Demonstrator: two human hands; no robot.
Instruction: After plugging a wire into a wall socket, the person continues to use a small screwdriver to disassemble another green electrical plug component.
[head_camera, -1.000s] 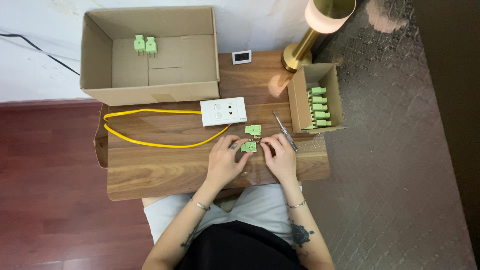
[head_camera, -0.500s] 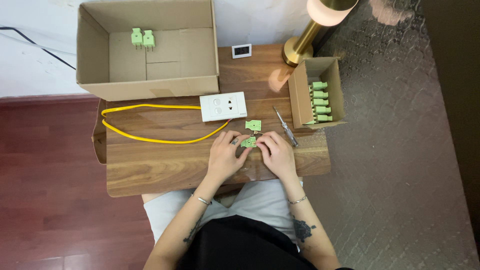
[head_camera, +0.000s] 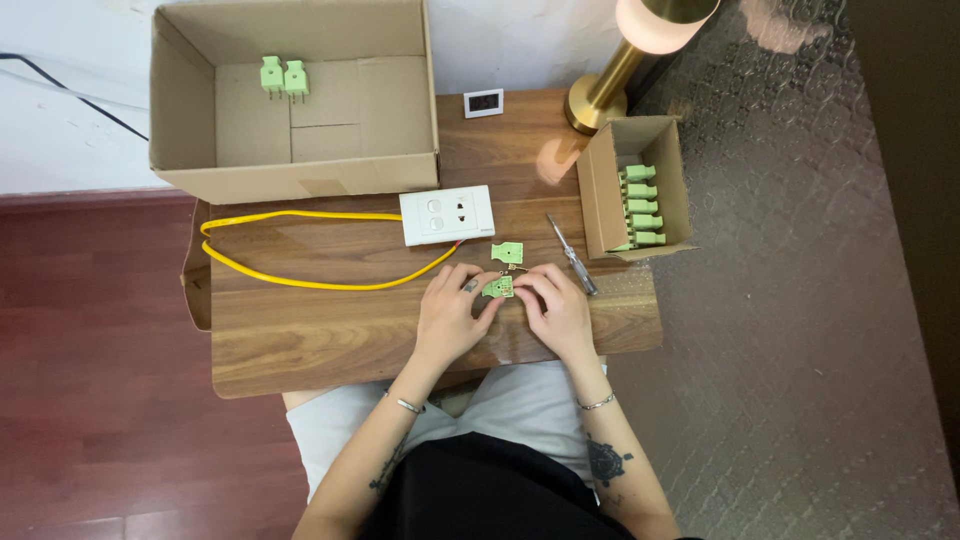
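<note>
Green plug part is pinched between the fingertips of both hands, low over the middle of the wooden table. Going from left to right, a big open cardboard box is seen at the back left of the table, and two green plugs are stood up side by side inside it. A yellow cable is looped in front of the box and is joined to a white socket plate. The left hand is rested on the table just below the cable, with its fingers curled onto the left side of the small part. Another green piece is laid just behind the held one. The right hand is curled onto the right side of the part. A small screwdriver is laid just beside that hand. A little cardboard box is set on its side at the right edge, and more green plugs are lined up in it. A gold lamp is stood behind it.
</note>
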